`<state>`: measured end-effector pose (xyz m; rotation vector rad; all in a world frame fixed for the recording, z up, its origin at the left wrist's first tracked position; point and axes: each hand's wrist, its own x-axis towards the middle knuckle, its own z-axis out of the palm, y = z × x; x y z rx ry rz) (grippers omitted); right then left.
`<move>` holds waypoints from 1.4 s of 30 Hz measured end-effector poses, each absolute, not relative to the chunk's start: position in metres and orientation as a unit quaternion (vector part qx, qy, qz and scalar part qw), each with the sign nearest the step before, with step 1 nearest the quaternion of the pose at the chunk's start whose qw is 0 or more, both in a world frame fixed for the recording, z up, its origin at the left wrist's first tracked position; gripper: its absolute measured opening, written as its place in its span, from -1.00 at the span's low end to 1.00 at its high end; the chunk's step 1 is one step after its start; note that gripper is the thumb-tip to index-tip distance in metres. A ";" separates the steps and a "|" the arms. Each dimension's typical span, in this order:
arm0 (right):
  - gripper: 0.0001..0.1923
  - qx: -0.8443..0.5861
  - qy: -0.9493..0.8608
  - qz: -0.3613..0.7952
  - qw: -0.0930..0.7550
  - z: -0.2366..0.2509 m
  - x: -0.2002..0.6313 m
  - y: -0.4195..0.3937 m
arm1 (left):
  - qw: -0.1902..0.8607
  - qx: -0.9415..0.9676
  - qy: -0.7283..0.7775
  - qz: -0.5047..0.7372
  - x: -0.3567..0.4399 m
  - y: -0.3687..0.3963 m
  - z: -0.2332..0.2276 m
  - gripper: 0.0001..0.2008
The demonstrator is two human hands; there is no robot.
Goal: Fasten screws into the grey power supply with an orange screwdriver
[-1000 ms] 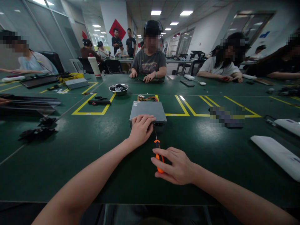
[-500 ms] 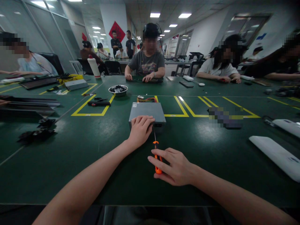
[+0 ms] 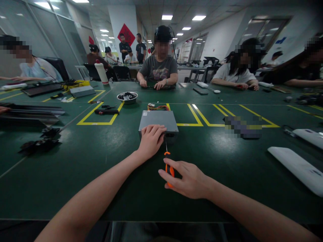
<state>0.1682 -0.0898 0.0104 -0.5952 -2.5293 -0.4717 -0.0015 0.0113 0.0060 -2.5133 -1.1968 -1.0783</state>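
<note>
- Fingers of the right hand [image 3: 193, 178] have shifted on the screwdriver [image 3: 172, 170] since half a second ago, and its handle shows a slightly different side, as if rolled a little.
- Beyond that hand, the box [image 3: 161, 118] has not visibly moved, nor has the left hand [image 3: 151, 139] on it; I judge the driver is being turned while the box is steadied.
- Right hand: half curled, fingers spread, pinching the handle lightly between fingertips and thumb.
- Left hand: bent over the box's near edge, fingers close together on its top; whether the thumb grips the front face, I cannot tell.
- Ahead of the right hand, the thin metal shaft reaches the box's near face, just beside the left hand; whether the tip sits in a screw is too small to tell.
- Under the left hand, the box is flat, grey and metallic, with square corners and a pale label [image 3: 145, 113]. Thin coloured cables [image 3: 158, 107] bunch at its far side.
- Handle: rounded, orange and black.
- Below both hands, the table [image 3: 121, 198] is smooth, dark green and faintly glossy.
</note>
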 end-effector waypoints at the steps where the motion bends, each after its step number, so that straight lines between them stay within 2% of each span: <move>1: -0.65 -0.218 -0.923 -0.189 0.254 0.011 0.168 -0.089 | 0.077 -0.839 -0.400 -0.360 -0.002 0.011 0.006 -0.78; 5: -0.69 -0.216 -0.898 -0.232 0.305 0.008 0.168 -0.085 | 0.076 -0.840 -0.398 -0.361 -0.002 0.012 0.006 -0.78; 8: -0.71 -0.212 -0.895 -0.223 0.322 0.006 0.170 -0.084 | 0.077 -0.840 -0.397 -0.361 -0.002 0.012 0.006 -0.78; 13: -0.69 -0.225 -0.909 -0.187 0.296 0.006 0.169 -0.089 | 0.078 -0.841 -0.399 -0.356 -0.002 0.011 0.006 -0.78; 17: -0.67 -0.231 -0.916 -0.203 0.259 0.008 0.166 -0.090 | 0.078 -0.840 -0.403 -0.356 -0.002 0.011 0.006 -0.77; 23: -0.79 -0.235 -0.889 -0.244 0.308 0.006 0.169 -0.084 | 0.075 -0.840 -0.404 -0.355 -0.002 0.012 0.006 -0.76; 35: -0.92 -0.236 -0.884 -0.246 0.319 0.002 0.171 -0.081 | 0.075 -0.838 -0.403 -0.359 -0.002 0.012 0.007 -0.77; 42: -0.91 -0.225 -0.880 -0.239 0.342 0.009 0.172 -0.087 | 0.077 -0.840 -0.401 -0.357 -0.003 0.011 0.006 -0.77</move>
